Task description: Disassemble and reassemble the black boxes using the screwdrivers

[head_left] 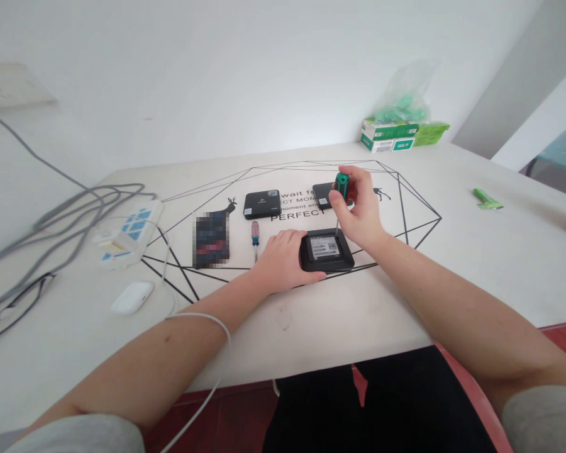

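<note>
A black set-top box (330,261) lies upside down on the table, its white label facing up. My left hand (285,261) grips the left side of this box, with the thumb along the near edge. In my right hand (362,211) is a green and black screwdriver (342,184), held upright. Its thin shaft reaches down to the far edge of the box, near the right corner; whether the tip sits in a screw is too small to tell. A second screwdriver (255,234) with a red and blue handle lies left of my left hand.
Two more black boxes, one at left (261,204) and one partly behind my right hand (321,195), lie farther back. A power strip (132,233), cables (87,195), a white earbud case (133,297) and glasses (16,308) occupy the left. Green-and-white cartons (389,135) stand at the wall.
</note>
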Available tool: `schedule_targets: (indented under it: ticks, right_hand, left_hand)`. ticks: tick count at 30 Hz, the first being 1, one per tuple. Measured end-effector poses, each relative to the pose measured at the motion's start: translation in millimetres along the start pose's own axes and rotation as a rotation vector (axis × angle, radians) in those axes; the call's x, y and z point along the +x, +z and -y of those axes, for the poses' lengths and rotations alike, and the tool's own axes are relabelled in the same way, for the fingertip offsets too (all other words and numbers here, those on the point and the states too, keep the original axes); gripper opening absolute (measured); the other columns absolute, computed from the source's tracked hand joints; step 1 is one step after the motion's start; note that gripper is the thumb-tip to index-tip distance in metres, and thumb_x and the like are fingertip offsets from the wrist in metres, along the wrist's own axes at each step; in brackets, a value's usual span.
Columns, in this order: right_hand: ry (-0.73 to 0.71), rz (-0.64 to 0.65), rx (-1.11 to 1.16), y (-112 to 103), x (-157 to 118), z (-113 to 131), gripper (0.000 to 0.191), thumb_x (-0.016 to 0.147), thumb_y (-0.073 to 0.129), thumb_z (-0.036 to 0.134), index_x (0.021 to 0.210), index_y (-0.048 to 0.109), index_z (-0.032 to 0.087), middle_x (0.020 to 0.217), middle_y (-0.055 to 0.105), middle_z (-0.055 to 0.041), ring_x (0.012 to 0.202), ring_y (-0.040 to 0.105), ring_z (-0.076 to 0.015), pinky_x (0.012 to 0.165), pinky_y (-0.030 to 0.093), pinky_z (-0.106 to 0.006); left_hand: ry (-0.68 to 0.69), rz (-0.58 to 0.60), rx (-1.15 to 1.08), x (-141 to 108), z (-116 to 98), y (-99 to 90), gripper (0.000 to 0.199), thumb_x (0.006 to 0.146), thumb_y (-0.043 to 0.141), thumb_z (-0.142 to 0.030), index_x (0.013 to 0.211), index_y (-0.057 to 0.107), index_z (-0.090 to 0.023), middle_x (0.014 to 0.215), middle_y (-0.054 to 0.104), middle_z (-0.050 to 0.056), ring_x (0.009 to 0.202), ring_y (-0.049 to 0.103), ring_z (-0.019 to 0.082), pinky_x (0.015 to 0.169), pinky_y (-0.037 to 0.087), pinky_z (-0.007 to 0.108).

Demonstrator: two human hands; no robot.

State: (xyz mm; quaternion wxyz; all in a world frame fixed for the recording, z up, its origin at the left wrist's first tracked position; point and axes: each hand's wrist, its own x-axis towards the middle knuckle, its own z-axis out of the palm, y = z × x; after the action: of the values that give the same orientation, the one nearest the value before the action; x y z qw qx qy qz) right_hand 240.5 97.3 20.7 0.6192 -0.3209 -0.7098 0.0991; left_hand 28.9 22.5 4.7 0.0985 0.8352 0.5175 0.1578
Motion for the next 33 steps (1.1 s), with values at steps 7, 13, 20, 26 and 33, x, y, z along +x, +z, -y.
schedule_targets:
  ticks: [7, 13, 20, 26, 33]
  right_hand:
    - [0.026, 0.021, 0.064, 8, -6, 7, 0.052, 0.101, 0.059, 0.061, 0.143, 0.047, 0.033, 0.111, 0.067, -0.0090, 0.095, 0.071, -0.0263, 0.077, 0.066, -0.048]
    - [0.013, 0.055, 0.065, 13, -12, 5, 0.054, 0.100, 0.062, 0.060, 0.144, 0.046, 0.033, 0.116, 0.066, -0.0101, 0.098, 0.071, -0.0269, 0.076, 0.066, -0.047]
    - [0.003, 0.121, 0.064, 13, -13, 6, 0.056, 0.098, 0.065, 0.061, 0.143, 0.050, 0.031, 0.114, 0.068, -0.0089, 0.092, 0.071, -0.0250, 0.077, 0.065, -0.046]
    - [-0.042, 0.177, 0.076, 7, -11, 19, 0.049, 0.105, 0.052, 0.059, 0.145, 0.055, 0.031, 0.116, 0.069, -0.0090, 0.090, 0.070, -0.0243, 0.084, 0.065, -0.049]
    - [-0.108, 0.190, 0.054, 5, -7, 24, 0.038, 0.109, 0.046, 0.051, 0.140, 0.058, 0.031, 0.107, 0.067, -0.0067, 0.086, 0.066, -0.0212, 0.081, 0.063, -0.045]
  left_hand:
    - [0.051, 0.031, 0.060, -5, -7, -1.4, 0.109, 0.073, 0.079, -0.079, 0.152, 0.049, -0.010, 0.141, 0.061, 0.023, 0.133, 0.056, 0.043, 0.114, 0.045, 0.058]
    - [0.097, 0.077, 0.081, -5, -5, -2.8, 0.107, 0.076, 0.077, -0.077, 0.158, 0.046, -0.016, 0.147, 0.056, 0.021, 0.136, 0.053, 0.044, 0.118, 0.041, 0.059]
    - [0.112, 0.081, 0.018, -3, 0, -1.3, 0.112, 0.072, 0.078, -0.084, 0.156, 0.049, -0.017, 0.147, 0.056, 0.020, 0.133, 0.053, 0.043, 0.117, 0.040, 0.059]
    - [0.169, 0.087, -0.005, -3, 2, -1.5, 0.106, 0.078, 0.071, -0.086, 0.155, 0.049, -0.017, 0.145, 0.057, 0.020, 0.135, 0.051, 0.041, 0.119, 0.038, 0.059]
    - [0.070, 0.077, -0.033, -4, -1, -2.3, 0.063, 0.108, 0.037, -0.061, 0.153, 0.048, -0.019, 0.149, 0.057, 0.017, 0.142, 0.048, 0.036, 0.120, 0.037, 0.057]
